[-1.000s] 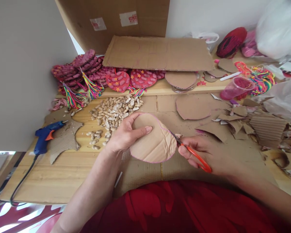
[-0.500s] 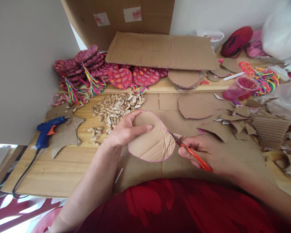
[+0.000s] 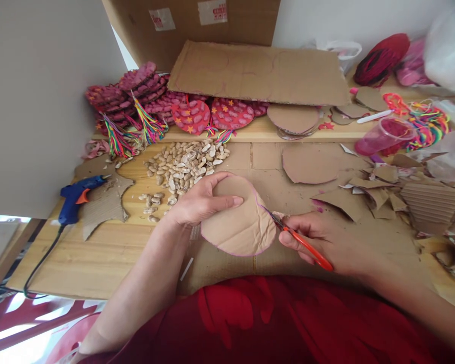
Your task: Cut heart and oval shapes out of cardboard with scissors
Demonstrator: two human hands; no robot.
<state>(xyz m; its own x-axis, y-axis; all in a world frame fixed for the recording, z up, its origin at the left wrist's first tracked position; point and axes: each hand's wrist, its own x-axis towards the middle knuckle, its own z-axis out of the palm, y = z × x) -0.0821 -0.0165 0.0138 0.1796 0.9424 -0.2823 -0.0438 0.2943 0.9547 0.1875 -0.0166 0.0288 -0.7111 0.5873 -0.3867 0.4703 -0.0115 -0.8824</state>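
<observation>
A round cardboard disc (image 3: 237, 222) with a purple-pink outline along its edge is pinched in my left hand (image 3: 208, 199), thumb on top and fingers beneath. Its right side is creased. My right hand (image 3: 318, 237) grips orange-handled scissors (image 3: 310, 248), whose blades meet the disc's upper right edge. A thin curled strip of cardboard stands by the blades. Behind my left hand lies a heap of peanut shells (image 3: 189, 164). Another cut piece of cardboard (image 3: 309, 164) rests flat beyond the scissors.
A blue glue gun (image 3: 73, 202) lies at left on a cardboard scrap. Cardboard offcuts (image 3: 428, 205) pile up at right near a pink plastic cup (image 3: 382, 135). Along the back are pink decorated discs (image 3: 191, 117), colourful tassels (image 3: 116, 135) and a large cardboard sheet (image 3: 258, 73).
The view has shifted slightly. The disc has turned or slid a little against the blades, and both hands keep their holds. Nothing was let go.
</observation>
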